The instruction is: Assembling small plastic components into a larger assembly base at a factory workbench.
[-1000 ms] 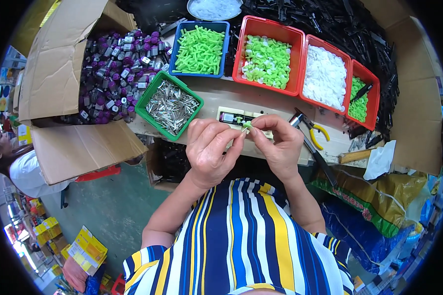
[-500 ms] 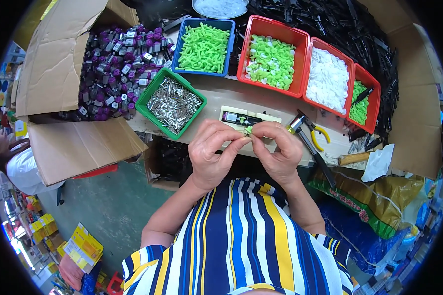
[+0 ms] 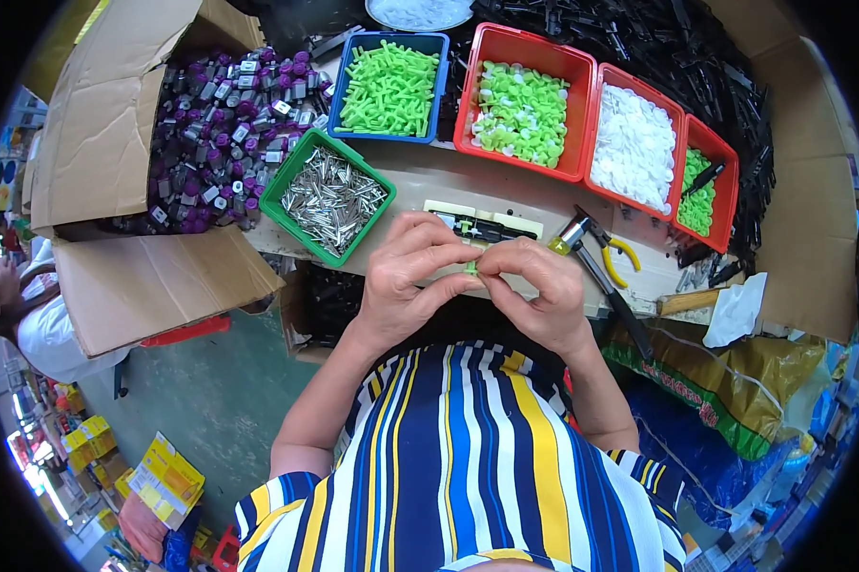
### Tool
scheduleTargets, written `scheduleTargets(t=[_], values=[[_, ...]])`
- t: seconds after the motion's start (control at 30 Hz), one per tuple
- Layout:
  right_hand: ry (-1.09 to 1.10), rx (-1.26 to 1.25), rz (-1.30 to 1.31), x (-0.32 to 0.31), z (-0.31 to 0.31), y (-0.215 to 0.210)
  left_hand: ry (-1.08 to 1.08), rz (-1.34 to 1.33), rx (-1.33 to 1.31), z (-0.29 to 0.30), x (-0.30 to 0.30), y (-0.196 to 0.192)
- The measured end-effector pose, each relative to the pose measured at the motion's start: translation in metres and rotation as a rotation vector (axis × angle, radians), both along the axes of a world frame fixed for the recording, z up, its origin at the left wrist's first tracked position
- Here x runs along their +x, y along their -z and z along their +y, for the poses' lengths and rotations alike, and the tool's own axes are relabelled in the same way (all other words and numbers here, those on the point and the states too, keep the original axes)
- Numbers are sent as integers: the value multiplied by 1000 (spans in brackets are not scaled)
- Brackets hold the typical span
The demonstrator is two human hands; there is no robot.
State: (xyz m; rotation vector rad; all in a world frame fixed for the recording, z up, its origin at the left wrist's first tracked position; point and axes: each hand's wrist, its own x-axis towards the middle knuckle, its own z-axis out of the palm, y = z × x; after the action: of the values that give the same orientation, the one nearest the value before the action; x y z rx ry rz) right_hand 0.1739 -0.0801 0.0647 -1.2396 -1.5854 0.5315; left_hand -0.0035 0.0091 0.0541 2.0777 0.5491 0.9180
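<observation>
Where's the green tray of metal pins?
The green tray of metal pins sits left of the left hand, beside the cardboard box of purple parts.

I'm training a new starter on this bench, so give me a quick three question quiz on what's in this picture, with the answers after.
1. True or false: the green tray holds small silver metal pieces.
2. Which colour is the tray of long green plastic pieces? A red, B blue, C green.
3. Fill the gap: the cardboard box on the person's left is full of small ____ parts.

Key
1. True.
2. B: it is the blue tray.
3. Purple.

For reference, the left hand and right hand meet at the fingertips over a small green part, close in front of the body.
</observation>
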Motion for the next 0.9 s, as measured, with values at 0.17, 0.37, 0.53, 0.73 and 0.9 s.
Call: scheduleTargets(t=[0.17,0.37,0.53,0.73,0.9], values=[[44,-15,77,-1,-2,4,-21,-29,-68,-3,1,3],[43,3,-28,-2,-1,7,-18,-41,-76,-1,-1,6],[66,5,-97,-5,-1,6,-23,-32,-58,0,-2,7],[89,16,-139,-5,-1,9,-24,-28,-32,2,-2,10],[158,13,-213,5,5,23,-125,39,82,1,-2,13]])
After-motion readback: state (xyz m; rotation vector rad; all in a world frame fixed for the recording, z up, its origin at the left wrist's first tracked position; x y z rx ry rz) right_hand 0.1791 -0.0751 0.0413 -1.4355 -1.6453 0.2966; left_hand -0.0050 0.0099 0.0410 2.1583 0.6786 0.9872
